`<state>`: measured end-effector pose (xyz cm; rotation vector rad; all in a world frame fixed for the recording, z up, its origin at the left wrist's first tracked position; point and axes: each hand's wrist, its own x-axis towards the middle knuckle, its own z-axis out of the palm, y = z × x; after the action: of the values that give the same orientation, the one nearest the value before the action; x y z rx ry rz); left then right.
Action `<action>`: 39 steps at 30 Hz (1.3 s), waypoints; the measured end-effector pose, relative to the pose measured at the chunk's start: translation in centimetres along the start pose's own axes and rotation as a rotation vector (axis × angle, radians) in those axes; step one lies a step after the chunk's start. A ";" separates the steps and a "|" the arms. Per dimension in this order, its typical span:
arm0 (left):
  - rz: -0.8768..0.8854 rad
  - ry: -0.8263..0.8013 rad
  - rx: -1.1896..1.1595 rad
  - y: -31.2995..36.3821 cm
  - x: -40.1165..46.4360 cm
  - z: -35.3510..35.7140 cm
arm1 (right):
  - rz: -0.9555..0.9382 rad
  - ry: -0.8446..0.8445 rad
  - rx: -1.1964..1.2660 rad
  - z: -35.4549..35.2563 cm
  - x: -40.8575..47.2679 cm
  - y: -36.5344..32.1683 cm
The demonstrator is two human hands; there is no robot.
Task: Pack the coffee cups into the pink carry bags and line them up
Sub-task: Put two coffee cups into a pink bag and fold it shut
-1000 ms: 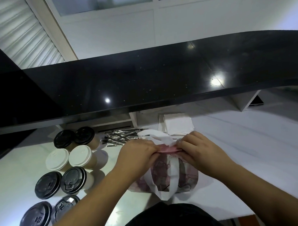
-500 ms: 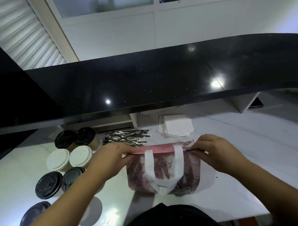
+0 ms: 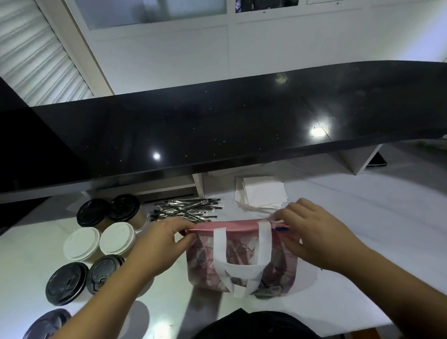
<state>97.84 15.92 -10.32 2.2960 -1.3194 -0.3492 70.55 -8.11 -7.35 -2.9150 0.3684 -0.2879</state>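
Pink bag (image 3: 243, 258) stands on the white counter (image 3: 374, 239) btwn both hands. Left hand (image 3: 160, 245) pinches its top edge at 9 o'clock, right hand (image 3: 311, 233) pinches at 3. Bag contents can't tell. Lidded cups (image 3: 97, 241) stand at bag's 9 o'clock.

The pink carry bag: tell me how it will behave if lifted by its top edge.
Likely floppy: the pink carry bag has thin wrinkled walls and a drooping white handle. Probably light, and apt to sag: both hands hold its rim taut.
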 end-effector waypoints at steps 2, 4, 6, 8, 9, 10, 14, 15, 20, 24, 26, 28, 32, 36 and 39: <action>-0.007 -0.013 -0.014 -0.2 0.0 0.0 | -0.046 -0.005 -0.088 0.3 0.6 -1.4; -0.017 -0.022 -0.041 -0.4 0.2 -0.1 | -0.071 -0.045 -0.156 0.7 1.2 -2.4; -0.021 -0.034 -0.066 -0.3 0.3 -0.3 | -0.070 -0.073 -0.181 0.9 1.7 -2.8; -0.016 -0.041 -0.084 -0.2 0.3 -0.4 | -0.043 -0.134 -0.166 0.6 2.4 -3.1; -0.012 -0.037 -0.092 -0.1 0.2 -0.5 | -0.031 -0.169 -0.173 0.4 2.7 -3.3; -0.009 -0.026 -0.104 0.0 0.1 -0.5 | -0.022 -0.203 -0.183 0.1 2.9 -3.4; -0.025 0.111 -0.209 0.8 -0.3 -1.2 | 0.034 -0.322 -0.146 -2.4 3.4 -4.8; -0.034 0.159 -0.238 1.1 -0.4 -1.5 | 0.054 -0.337 -0.130 -3.4 3.7 -5.4; -0.081 0.250 -0.331 2.9 -0.6 -3.9 | 0.145 -0.379 -0.140 -10.5 5.5 -7.8; -0.031 0.321 -0.415 4.9 -0.6 -6.8 | 0.199 -0.298 -0.161 -16.9 7.8 -10.0; 0.013 0.375 -0.474 5.9 -0.7 -8.5 | 0.232 -0.219 -0.144 -19.6 9.5 -10.9; 0.067 0.418 -0.503 6.5 -0.6 -10.1 | 0.253 -0.147 -0.122 -21.6 11.5 -11.6; 0.136 0.435 -0.495 6.5 0.1 -12.3 | 0.224 0.046 -0.124 -23.0 16.5 -12.6; 0.110 0.383 -0.500 5.1 2.2 -13.7 | 0.251 0.183 -0.129 -21.0 23.7 -12.9; 0.064 0.354 -0.519 3.4 4.5 -15.1 | 0.302 0.217 -0.098 -18.8 29.3 -13.1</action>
<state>104.24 14.64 4.46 1.7772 -0.9820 -0.2163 97.27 -6.40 18.40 -2.8708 0.8684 -0.5532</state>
